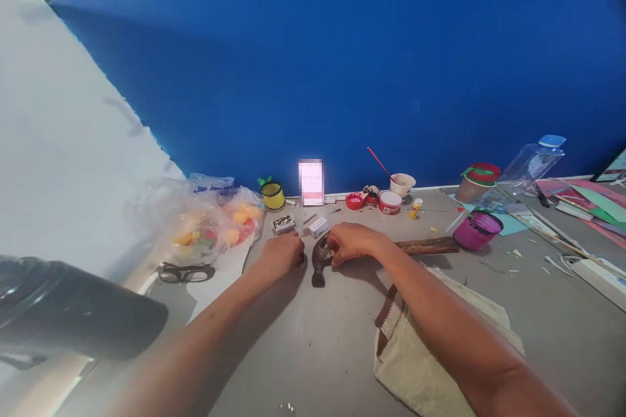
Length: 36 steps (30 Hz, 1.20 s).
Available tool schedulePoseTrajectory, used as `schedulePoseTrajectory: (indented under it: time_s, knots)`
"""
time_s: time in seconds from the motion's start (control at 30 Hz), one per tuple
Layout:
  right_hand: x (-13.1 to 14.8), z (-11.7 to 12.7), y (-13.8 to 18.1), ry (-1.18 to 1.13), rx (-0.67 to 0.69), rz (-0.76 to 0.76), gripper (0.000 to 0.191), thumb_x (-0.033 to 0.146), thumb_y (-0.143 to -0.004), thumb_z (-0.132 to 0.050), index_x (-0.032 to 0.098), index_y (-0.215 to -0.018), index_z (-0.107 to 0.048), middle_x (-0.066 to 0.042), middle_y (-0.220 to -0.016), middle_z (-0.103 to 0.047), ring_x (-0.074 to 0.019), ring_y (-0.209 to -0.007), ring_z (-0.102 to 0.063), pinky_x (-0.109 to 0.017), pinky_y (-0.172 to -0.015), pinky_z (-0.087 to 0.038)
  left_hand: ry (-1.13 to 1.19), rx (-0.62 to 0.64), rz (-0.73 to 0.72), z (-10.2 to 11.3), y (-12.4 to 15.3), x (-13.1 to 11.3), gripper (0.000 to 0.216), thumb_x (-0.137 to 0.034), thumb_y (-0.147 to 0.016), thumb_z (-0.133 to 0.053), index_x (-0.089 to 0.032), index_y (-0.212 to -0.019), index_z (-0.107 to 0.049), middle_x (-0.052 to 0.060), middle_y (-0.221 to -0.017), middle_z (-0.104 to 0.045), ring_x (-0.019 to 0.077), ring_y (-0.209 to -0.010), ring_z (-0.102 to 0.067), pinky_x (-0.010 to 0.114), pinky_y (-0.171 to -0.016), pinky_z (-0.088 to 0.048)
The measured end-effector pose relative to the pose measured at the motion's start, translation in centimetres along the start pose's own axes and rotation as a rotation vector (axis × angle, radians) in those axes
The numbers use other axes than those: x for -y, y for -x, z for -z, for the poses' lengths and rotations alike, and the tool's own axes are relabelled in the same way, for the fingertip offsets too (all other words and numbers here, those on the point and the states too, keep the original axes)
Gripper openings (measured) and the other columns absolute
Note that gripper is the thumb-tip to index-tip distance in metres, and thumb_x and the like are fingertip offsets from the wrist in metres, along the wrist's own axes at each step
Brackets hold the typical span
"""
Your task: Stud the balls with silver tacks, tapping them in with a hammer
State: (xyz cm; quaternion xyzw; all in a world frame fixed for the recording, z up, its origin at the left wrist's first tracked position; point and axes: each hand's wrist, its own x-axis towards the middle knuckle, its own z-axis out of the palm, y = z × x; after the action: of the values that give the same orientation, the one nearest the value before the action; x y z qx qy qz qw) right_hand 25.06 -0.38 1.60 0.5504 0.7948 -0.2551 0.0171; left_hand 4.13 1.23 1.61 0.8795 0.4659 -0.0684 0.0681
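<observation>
A claw hammer (pixel 320 267) with a dark metal head and a worn wooden handle lies across the grey table, its head to the left. My right hand (pixel 353 242) is closed on it just behind the head, and my forearm crosses above the handle. Left of the hammer head, my left hand (pixel 282 254) is closed, its fingers pressed together around something small and dark that I cannot make out. Just beyond my hands lie a small white box (pixel 318 227) and a metallic-looking packet (pixel 283 225).
A cloth bag (pixel 415 365) lies under my right forearm. Glasses (pixel 186 272) and a plastic bag (pixel 215 221) are at left. Along the blue wall stand a yellow pot (pixel 272 197), a blurred-out phone (pixel 312 182) and a white cup (pixel 402 184). A purple pot (pixel 478 229) is at right.
</observation>
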Motion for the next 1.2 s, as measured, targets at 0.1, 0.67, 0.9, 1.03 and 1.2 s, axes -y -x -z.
schedulePoseTrajectory:
  time_s: [0.1,0.67,0.9,1.03,1.2]
  knots:
    - [0.0,0.0,0.0,0.008,0.001,0.009,0.018,0.035,-0.065,-0.08,0.021,-0.067,-0.069,-0.001,-0.066,-0.065,-0.0179,-0.062,-0.058,-0.027,-0.054,-0.032,0.022,0.029,0.021,0.0,-0.1,0.4,0.018,-0.015,-0.074,-0.061,-0.019,-0.078,-0.078,0.013,-0.092,-0.076,0.0307,-0.085,-0.071,0.031,-0.06,-0.038]
    - [-0.6,2.7,1.1,-1.376,-0.625,0.432,0.03,0.049,-0.082,-0.075,0.022,-0.079,-0.062,0.001,-0.075,-0.059,-0.0141,-0.07,-0.054,-0.023,-0.057,-0.042,0.257,-0.17,0.07,-1.8,0.7,3.5,0.013,-0.017,-0.085,-0.056,-0.021,-0.078,-0.066,0.003,-0.086,-0.073,0.0202,-0.079,-0.067,0.027,-0.069,-0.04]
    - [0.1,4.6,2.6,-1.935,-0.611,0.489,0.037,0.047,-0.083,-0.08,0.025,-0.082,-0.05,0.006,-0.067,-0.032,-0.0121,-0.06,-0.037,-0.018,-0.043,-0.031,0.257,-0.174,0.025,-2.5,0.6,4.0,0.014,-0.013,-0.084,-0.054,-0.02,-0.077,-0.063,0.006,-0.088,-0.073,0.0233,-0.083,-0.066,0.03,-0.072,-0.041]
    - [0.9,4.6,2.6,-1.874,-0.633,0.44,0.042,0.058,-0.089,-0.071,0.026,-0.078,-0.046,0.006,-0.065,-0.029,-0.0131,-0.058,-0.034,-0.02,-0.042,-0.03,0.292,-0.198,0.011,-2.6,0.5,4.0,0.014,-0.014,-0.085,-0.053,-0.021,-0.078,-0.063,0.006,-0.09,-0.073,0.0234,-0.084,-0.066,0.031,-0.074,-0.042]
    - [1.3,4.1,2.4,-1.891,-0.634,0.457,0.041,0.052,-0.079,-0.083,0.024,-0.081,-0.053,0.006,-0.064,-0.041,-0.0104,-0.058,-0.041,-0.019,-0.043,-0.031,0.408,-0.253,0.035,-1.9,0.8,3.8,0.015,-0.02,-0.085,-0.053,-0.02,-0.076,-0.065,0.005,-0.087,-0.074,0.0235,-0.081,-0.066,0.032,-0.074,-0.043]
